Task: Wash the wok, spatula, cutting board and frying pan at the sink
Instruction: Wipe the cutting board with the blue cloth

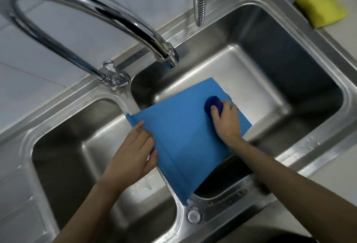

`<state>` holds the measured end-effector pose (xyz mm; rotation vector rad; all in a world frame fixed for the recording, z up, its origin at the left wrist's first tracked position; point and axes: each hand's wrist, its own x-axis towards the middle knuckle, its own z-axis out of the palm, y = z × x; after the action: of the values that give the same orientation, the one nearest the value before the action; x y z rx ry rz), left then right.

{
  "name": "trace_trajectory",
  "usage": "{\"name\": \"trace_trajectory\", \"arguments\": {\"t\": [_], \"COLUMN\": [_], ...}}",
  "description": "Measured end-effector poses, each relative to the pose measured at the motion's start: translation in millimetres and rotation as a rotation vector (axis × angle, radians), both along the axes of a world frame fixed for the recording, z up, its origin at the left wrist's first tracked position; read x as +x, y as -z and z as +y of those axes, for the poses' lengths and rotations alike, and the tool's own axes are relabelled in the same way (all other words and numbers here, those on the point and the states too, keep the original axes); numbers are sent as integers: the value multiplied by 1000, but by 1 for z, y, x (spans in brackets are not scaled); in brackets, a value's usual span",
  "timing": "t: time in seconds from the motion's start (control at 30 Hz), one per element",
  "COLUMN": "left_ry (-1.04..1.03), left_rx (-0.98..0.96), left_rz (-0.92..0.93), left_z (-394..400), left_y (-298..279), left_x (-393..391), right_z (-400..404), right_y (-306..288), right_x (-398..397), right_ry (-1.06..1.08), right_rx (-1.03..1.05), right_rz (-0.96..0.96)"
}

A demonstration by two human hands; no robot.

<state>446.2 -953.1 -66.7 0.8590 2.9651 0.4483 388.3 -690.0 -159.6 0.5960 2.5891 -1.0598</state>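
Left hand (133,154) grips the flat blue plastic cutting board (185,142) by its edge, propping it tilted on the stainless double sink's (318,146) divider so it probably drains, while right hand (226,121) clutches a dark-blue round scrubber (213,105) against it.

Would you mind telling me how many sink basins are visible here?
2. The left basin lies under the left hand; the right basin lies beneath the blue cutting board, where the right hand scrubs.

I see the flat blue plastic cutting board (185,138) leaning across the steel double sink's (301,152) divider, into the right basin; the yellow rectangular sponge (321,6) lies on the counter behind.
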Motion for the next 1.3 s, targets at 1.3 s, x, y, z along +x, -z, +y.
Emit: {"name": "trace_trajectory", "arguments": {"t": [1.3], "left_ry": [54], "left_rx": [31], "left_rz": [2], "left_z": [-13], "left_y": [-18], "left_x": [11], "right_z": [-137], "right_y": [-53], "right_x": [-8], "right_ry": [-591], "right_rx": [-226], "right_rz": [510]}}
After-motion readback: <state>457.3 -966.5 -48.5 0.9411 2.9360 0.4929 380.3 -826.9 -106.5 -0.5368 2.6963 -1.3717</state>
